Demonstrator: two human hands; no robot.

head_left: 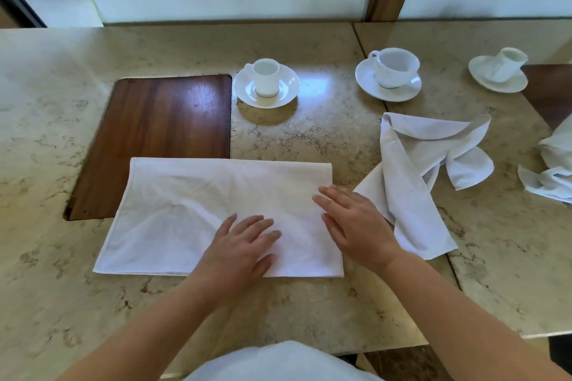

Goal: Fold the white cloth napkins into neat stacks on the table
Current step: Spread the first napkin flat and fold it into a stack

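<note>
A white cloth napkin (198, 213), folded into a long rectangle, lies flat on the marble worktop (46, 120) near its front edge, its far left part overlapping a dark wooden inset panel (161, 130). Both hands rest palm-down on the napkin's right half with fingers straight and spread, gripping nothing: the left hand (240, 252) near the napkin's front edge, the right hand (356, 226) over its right edge. Just beside that edge, a second, unfolded napkin (414, 170) lies crumpled, and more rumpled white cloth (554, 170) sits at the worktop's right edge. Toward the back edge stand three white cups on saucers: a small cup (265, 77), a wider cup (394, 66), and a third cup (507, 66) farthest right.
</note>
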